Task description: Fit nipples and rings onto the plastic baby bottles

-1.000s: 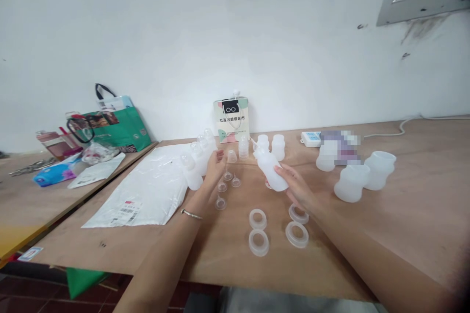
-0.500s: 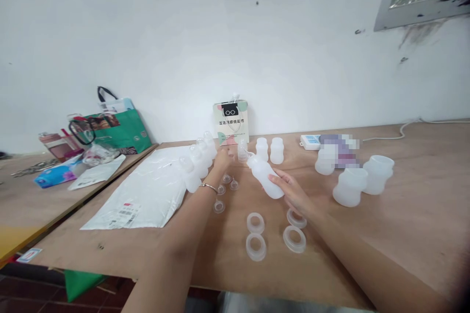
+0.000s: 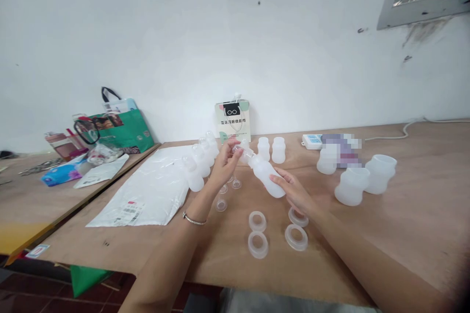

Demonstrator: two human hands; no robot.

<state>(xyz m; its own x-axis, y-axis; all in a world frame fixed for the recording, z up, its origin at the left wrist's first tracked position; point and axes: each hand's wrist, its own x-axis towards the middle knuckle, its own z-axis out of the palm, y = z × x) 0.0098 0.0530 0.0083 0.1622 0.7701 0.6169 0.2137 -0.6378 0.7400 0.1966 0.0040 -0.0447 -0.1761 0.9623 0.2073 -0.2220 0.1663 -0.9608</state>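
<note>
My right hand (image 3: 292, 188) is wrapped round a frosted white baby bottle (image 3: 267, 177), tilted with its top toward the upper left. At that top end, my left hand (image 3: 225, 161) pinches a clear domed cap (image 3: 238, 148), close to the bottle's teat end; whether they touch I cannot tell. Below my left hand lie several clear teats (image 3: 221, 205), partly hidden by it. Nearer the table edge are several translucent collar rings (image 3: 257, 244), one partly behind my right hand. Several capped bottles (image 3: 194, 176) stand in a row to the left.
Two open bottles (image 3: 278, 150) stand at the back, and three more, including a wide one (image 3: 351, 187), on the right. A white plastic mailer (image 3: 147, 190) covers the left side. A paper bag (image 3: 233, 120) leans on the wall. A white box (image 3: 312, 141) lies back right.
My left hand has come up from the table near the teats and now holds a clear cap at the bottle's top. My right hand keeps the bottle in nearly the same place.
</note>
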